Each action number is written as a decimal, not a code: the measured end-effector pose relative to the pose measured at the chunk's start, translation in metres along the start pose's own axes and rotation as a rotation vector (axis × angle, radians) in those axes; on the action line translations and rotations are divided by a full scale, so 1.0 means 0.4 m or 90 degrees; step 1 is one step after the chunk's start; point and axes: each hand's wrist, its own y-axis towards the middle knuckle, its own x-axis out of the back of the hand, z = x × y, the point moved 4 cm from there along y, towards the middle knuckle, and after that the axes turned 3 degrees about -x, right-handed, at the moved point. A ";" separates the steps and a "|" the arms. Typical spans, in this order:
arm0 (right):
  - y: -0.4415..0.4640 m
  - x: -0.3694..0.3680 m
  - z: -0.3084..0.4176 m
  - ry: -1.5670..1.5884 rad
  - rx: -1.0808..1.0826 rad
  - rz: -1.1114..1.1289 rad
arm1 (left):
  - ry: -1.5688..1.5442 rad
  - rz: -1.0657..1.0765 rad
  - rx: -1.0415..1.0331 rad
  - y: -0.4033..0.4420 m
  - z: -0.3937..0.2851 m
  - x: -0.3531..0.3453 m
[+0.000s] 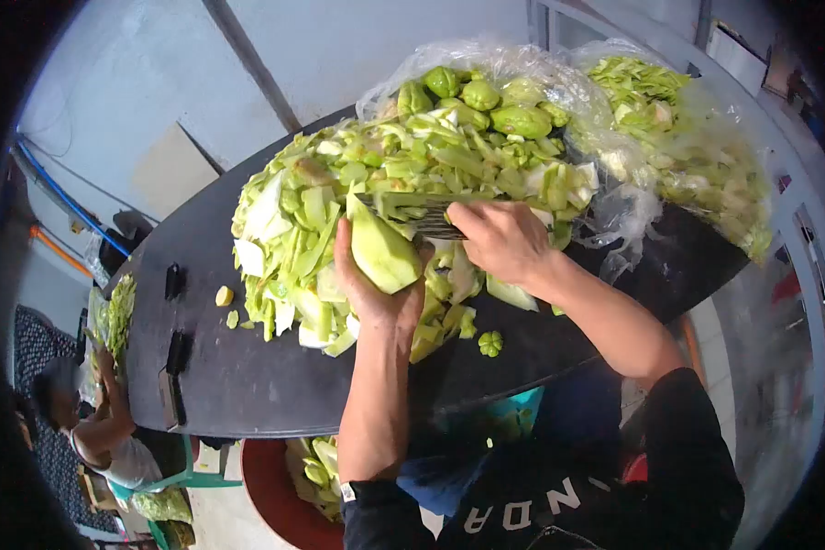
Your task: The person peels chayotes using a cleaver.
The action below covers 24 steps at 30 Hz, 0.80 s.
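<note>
Left grip is cupping a pale-green fruit and my right grip is clenching a knife over the heap.

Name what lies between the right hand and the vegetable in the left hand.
In the head view, the knife blade lies between the right hand and the vegetable; cut green pieces show behind it.

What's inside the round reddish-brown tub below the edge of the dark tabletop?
Inside the round reddish-brown tub, pale green vegetable pieces show. The smooth dark tabletop and the person's black left sleeve cover part of it; whatever lies beneath the top pieces is hidden.
</note>
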 end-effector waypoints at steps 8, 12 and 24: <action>-0.003 0.037 0.042 0.113 0.130 0.001 | -0.013 -0.035 -0.003 -0.020 0.003 -0.026; 0.009 0.009 -0.031 0.015 -0.098 0.035 | -0.032 0.126 0.042 -0.004 0.014 -0.029; 0.006 0.009 -0.046 -0.072 -0.152 0.128 | -0.043 0.076 0.053 -0.010 0.018 -0.040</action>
